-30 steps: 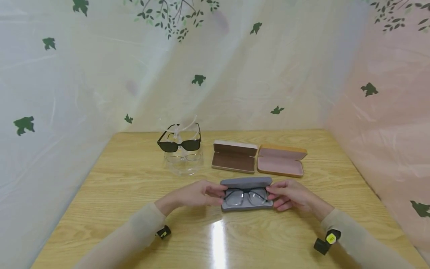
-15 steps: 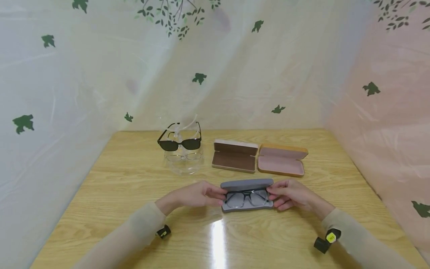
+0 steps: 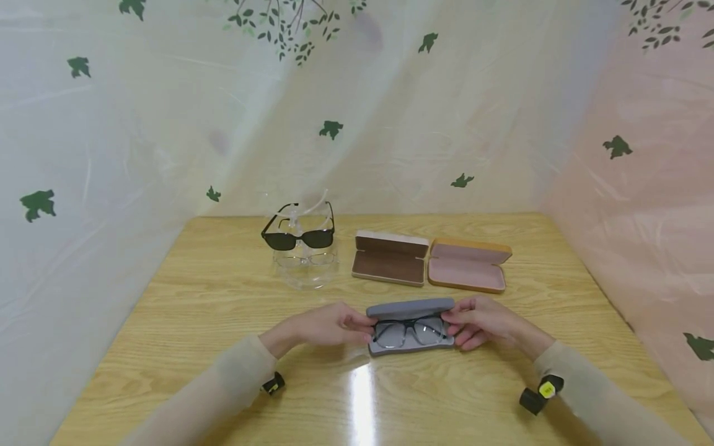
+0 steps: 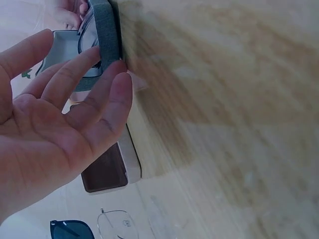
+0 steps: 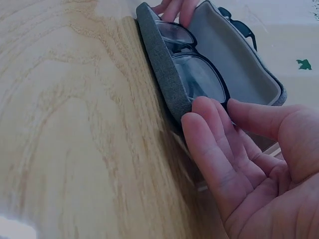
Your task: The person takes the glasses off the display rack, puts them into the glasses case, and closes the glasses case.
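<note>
A grey glasses case (image 3: 411,308) stands with its lid partly raised in front of me. Black-framed eyeglasses (image 3: 409,332) lie inside with their lenses facing me. My left hand (image 3: 329,325) holds the case's left end; in the left wrist view its thumb is by the lid corner and its fingertips at the base (image 4: 105,35). At the other end my right hand (image 3: 481,323) grips the case. The right wrist view puts that thumb at the outer corner of the eyeglasses (image 5: 204,74), and the fingertips at the case's end wall.
Behind stand two raised-lid cases, a brown-lined one (image 3: 388,266) and an orange one with pink lining (image 3: 467,274). Left of them, a clear display stand (image 3: 304,284) carries black sunglasses (image 3: 301,240) and thin-rimmed eyeglasses (image 3: 304,260). A fabric backdrop (image 3: 385,155) bounds the wooden table (image 3: 184,297).
The grey case and the eyeglasses in it have shifted slightly toward me, and its lid sits a little lower. Both hands have stayed at its ends.
</note>
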Motion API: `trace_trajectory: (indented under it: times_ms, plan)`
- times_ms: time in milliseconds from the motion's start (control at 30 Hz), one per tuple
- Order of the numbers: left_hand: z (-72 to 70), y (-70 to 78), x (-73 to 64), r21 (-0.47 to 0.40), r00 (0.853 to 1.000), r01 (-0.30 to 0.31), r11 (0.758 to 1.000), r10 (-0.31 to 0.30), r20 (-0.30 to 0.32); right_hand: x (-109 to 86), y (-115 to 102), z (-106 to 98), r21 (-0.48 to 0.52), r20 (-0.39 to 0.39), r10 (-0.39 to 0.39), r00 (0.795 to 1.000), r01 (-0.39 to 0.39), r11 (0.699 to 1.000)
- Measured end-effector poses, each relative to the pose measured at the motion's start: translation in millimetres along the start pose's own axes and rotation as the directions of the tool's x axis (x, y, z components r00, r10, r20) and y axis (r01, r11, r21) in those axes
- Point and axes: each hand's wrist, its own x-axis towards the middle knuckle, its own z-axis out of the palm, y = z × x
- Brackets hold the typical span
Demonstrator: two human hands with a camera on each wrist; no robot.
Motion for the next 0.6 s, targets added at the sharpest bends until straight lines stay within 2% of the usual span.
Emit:
trace_trajectory:
  times_ms: [267, 433, 600]
  plan:
    - [-1.3, 4.6, -1.9, 0.037, 1.000, 0.016, 0.999, -0.016, 0.004, 2.5, 3.4, 0.7, -0.020, 0.021, -0.015, 1.000, 0.015, 1.000]
    - [-3.4, 5.5, -0.7, 0.062, 1.000, 0.003, 0.998, -0.003, 0.001, 2.2, 3.2, 1.0, -0.016, 0.016, -0.022, 1.000, 0.022, 1.000]
    - [-5.2, 4.6, -1.9, 0.046, 1.000, 0.000, 0.999, 0.000, -0.009, 0.0, 2.8, -0.5, 0.007, 0.036, -0.018, 0.999, 0.018, 1.000]
